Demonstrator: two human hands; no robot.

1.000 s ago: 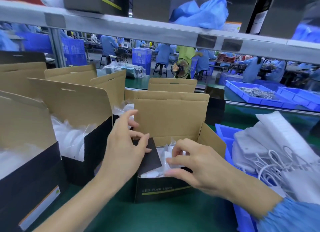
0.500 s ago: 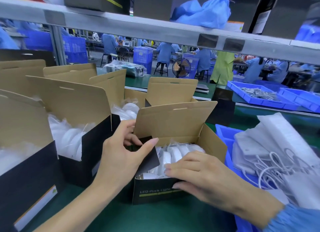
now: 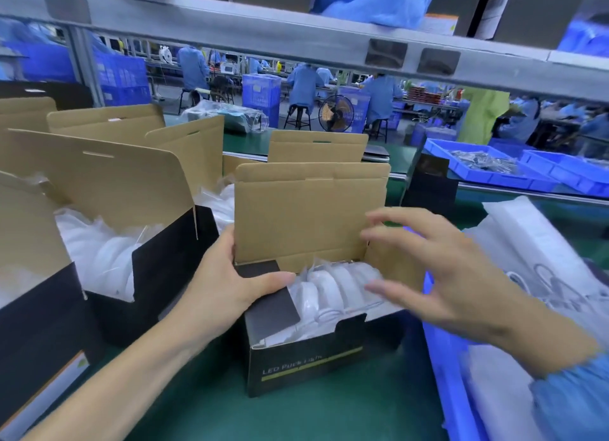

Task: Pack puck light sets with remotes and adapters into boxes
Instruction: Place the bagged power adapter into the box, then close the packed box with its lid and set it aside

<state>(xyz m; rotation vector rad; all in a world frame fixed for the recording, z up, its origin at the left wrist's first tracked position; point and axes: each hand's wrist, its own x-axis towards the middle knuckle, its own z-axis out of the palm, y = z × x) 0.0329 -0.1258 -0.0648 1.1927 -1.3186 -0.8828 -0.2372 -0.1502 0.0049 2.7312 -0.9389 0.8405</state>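
A black box (image 3: pixel 303 365) marked LED Puck Light stands open in front of me, its brown lid (image 3: pixel 309 210) upright. Several white puck lights (image 3: pixel 333 292) in clear bags stand on edge inside it. My left hand (image 3: pixel 227 282) grips the box's left side, thumb lying over the black side flap (image 3: pixel 273 295). My right hand (image 3: pixel 438 272) hovers above the box's right end with fingers spread, holding nothing. White adapters with cables (image 3: pixel 540 276) in bags lie heaped at the right.
More open boxes (image 3: pixel 138 229) with bagged white lights stand at the left. A blue tray (image 3: pixel 445 374) under the adapters borders the box on the right. A grey shelf rail (image 3: pixel 296 42) runs overhead. Blue bins (image 3: pixel 494 173) sit behind on the green bench (image 3: pixel 329 417).
My right hand has lifted off the lights and moved right, opening its fingers. My left hand has shifted its hold to the box's left side and flap. The lid stands more upright.
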